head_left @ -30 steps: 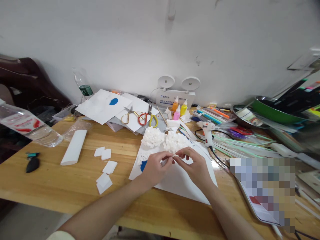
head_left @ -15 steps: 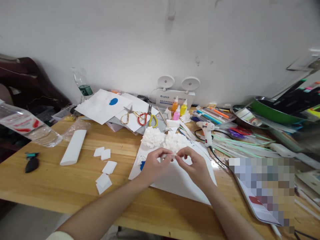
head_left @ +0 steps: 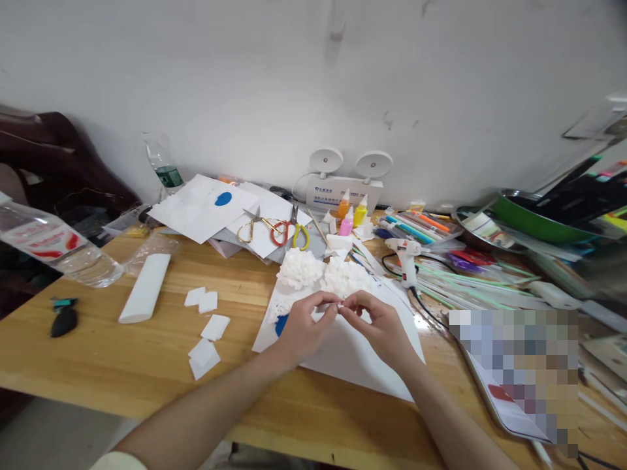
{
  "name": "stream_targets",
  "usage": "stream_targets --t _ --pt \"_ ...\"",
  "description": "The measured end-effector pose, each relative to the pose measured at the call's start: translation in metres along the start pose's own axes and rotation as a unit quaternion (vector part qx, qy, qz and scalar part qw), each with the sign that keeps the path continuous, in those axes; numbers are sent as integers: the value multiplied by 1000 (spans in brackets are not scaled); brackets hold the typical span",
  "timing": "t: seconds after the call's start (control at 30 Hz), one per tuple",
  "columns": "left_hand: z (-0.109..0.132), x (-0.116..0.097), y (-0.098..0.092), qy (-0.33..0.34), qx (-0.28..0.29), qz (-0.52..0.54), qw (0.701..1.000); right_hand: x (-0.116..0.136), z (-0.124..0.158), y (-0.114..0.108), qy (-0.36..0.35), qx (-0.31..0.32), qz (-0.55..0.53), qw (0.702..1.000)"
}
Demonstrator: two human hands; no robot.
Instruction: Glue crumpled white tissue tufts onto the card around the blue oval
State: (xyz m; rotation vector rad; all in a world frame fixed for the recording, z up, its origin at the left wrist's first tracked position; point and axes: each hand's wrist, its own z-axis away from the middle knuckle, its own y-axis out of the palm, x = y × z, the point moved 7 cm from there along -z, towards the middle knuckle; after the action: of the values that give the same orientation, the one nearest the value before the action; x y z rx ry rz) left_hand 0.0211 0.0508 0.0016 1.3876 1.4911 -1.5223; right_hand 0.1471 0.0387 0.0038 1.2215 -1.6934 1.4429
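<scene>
My left hand (head_left: 304, 326) and my right hand (head_left: 379, 325) meet over a white sheet of paper (head_left: 353, 356) on the wooden table (head_left: 122, 365). Both pinch the same small white scrap of paper (head_left: 337, 305) between thumb and fingertips. Just beyond the fingers lie two fluffy white clumps of crumpled paper (head_left: 323, 273). A blue patch (head_left: 281, 324) shows on the sheet beside my left wrist.
Small white paper squares (head_left: 208, 326) and a white foam strip (head_left: 145, 287) lie to the left. Scissors (head_left: 274, 230), paint bottles (head_left: 351, 212), a glue gun (head_left: 405, 258), pens and straws (head_left: 465, 274) crowd the back and right. A plastic bottle (head_left: 53, 245) lies at far left.
The fingers of both hands have shifted slightly while working the white scrap; the hands stay in the same place. Nothing else has moved.
</scene>
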Motion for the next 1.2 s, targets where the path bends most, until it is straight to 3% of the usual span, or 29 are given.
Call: stream_targets --t 0.33,0.7,0.87,1.2 --pt "1 7 4 -28 12 50 998 3 1 -6 -21 -59 46 997" --pt "2 9 8 -58 23 105 993 -2 4 -9 3 -111 60 992" --pt "2 6 8 -23 33 90 995 -4 3 -9 8 -106 54 993" --pt "4 -7 1 81 -16 -67 994 -8 -1 -4 13 -51 -26 998"
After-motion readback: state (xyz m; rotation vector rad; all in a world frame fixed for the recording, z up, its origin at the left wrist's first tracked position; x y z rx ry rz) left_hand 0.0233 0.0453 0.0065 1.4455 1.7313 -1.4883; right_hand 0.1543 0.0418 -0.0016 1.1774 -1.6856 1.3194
